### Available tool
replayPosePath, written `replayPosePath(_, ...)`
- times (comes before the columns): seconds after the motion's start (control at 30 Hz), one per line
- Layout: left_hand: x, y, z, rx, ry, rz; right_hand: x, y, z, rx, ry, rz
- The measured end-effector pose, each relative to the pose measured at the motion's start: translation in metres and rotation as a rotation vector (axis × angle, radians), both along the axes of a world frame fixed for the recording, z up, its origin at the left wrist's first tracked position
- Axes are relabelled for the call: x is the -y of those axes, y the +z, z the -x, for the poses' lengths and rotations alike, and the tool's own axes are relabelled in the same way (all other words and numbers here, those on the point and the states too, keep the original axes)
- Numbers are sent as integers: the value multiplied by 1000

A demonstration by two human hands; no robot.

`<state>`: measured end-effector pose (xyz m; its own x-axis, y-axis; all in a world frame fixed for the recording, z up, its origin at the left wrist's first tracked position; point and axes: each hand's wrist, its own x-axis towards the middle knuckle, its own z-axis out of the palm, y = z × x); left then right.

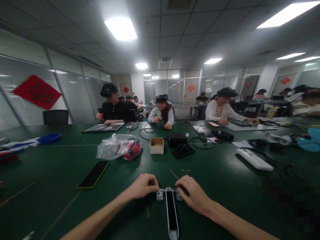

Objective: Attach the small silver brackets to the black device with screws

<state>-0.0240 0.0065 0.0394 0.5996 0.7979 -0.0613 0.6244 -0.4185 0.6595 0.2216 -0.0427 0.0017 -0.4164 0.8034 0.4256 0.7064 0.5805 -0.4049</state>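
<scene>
A long, narrow bar (171, 213) with a black face and a white rim lies lengthwise on the table in front of me. On the left of its far end sits a small silver metal bracket (160, 194), and a similar metal bracket (179, 195) is on the right. My left hand (143, 186) has thumb and fingers pinched together at the left bracket's upper edge. Curled over the right bracket, my right hand (195, 194) covers part of it with its thumb and fingers. Exactly how the brackets join the bar is too small to tell.
Left of my arms lies a phone with a green edge (93, 174). Farther back are a plastic bag with a red item (120, 146), a small open cardboard box (157, 146), a black box (176, 140) and a white device (254, 159). Several people sit across the table.
</scene>
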Motion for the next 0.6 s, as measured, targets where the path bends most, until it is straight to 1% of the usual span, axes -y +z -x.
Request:
replayPosePath(0.17, -1, -5, 0, -9, -8, 32, 0, 0, 0, 6, 13, -18)
replayPosePath(0.43, -1, -4, -2, -16, -27, 58, 0, 1, -2, 2, 21, -1)
replayPosePath(0.6, 1, -2, -4, -24, -44, 5, 1, 3, -2, 15, 37, -21)
